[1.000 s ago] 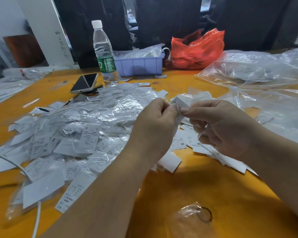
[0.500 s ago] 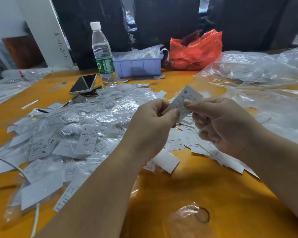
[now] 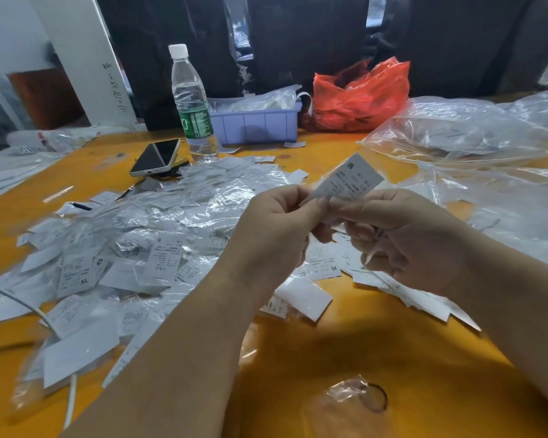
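Left hand (image 3: pixel 276 226) and right hand (image 3: pixel 408 238) together pinched one white printed M-size label (image 3: pixel 350 181); a large heap of bagged white labels (image 3: pixel 159 222) seemingly awaited sorting.

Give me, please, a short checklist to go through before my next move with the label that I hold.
1. Grip: ok. The left hand and the right hand both pinch the lower end of the label.
2. Size mark: ok. "M" shows at its upper end.
3. Label free of a plastic sleeve: cannot tell.
4. Place to lay it: ok. Bare table lies in front of the hands.
5. Water bottle: ok. It stands upright, capped, behind the pile of bagged labels.
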`<action>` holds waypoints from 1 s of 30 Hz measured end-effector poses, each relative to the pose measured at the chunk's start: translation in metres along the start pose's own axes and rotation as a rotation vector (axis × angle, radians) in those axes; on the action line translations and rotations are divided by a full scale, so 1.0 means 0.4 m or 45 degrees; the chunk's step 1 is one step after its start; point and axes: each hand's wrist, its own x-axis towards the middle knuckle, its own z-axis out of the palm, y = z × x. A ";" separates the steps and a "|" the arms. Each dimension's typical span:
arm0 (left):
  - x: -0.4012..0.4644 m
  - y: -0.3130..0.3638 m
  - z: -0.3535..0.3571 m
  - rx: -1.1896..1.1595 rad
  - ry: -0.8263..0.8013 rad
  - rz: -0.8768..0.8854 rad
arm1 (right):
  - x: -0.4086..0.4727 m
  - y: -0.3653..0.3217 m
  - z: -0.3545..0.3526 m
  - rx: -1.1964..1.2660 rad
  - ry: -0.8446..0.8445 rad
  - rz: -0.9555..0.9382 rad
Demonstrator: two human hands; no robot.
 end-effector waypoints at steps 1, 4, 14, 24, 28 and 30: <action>0.002 -0.001 -0.003 0.004 0.025 -0.007 | -0.002 -0.001 0.002 -0.018 -0.030 0.021; 0.004 -0.004 -0.009 0.032 0.097 -0.034 | -0.006 -0.004 0.007 -0.081 -0.059 0.051; 0.012 -0.005 -0.010 0.012 0.106 -0.216 | 0.005 -0.006 -0.008 -0.074 0.327 -0.013; 0.021 -0.018 -0.021 0.363 0.095 -0.321 | 0.002 -0.008 -0.015 -0.145 0.316 0.047; 0.019 -0.016 -0.023 0.406 0.079 -0.365 | 0.003 -0.003 -0.023 -0.156 0.387 0.002; 0.017 -0.013 -0.024 0.416 0.082 -0.370 | 0.007 0.002 -0.026 -0.157 0.366 0.025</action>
